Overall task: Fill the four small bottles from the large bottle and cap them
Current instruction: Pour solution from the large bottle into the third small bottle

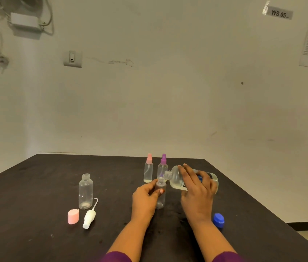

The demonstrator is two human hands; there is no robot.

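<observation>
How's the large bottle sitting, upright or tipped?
Tipped: large bottle lies nearly horizontal in the right hand, open neck above the small bottle.

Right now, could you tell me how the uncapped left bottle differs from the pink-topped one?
The uncapped bottle has an open neck; the pink-topped bottle wears its sprayer. The uncapped bottle looks empty and wider; the pink-topped bottle is slimmer, with liquid at its bottom. Both are clear and upright.

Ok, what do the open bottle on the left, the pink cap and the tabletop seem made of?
Open bottle: probably clear glossy plastic, table visible through it. Pink cap: opaque, matte, likely plastic. Tabletop: dark, matte, faintly mottled; laminate or stone, cannot tell.
</observation>
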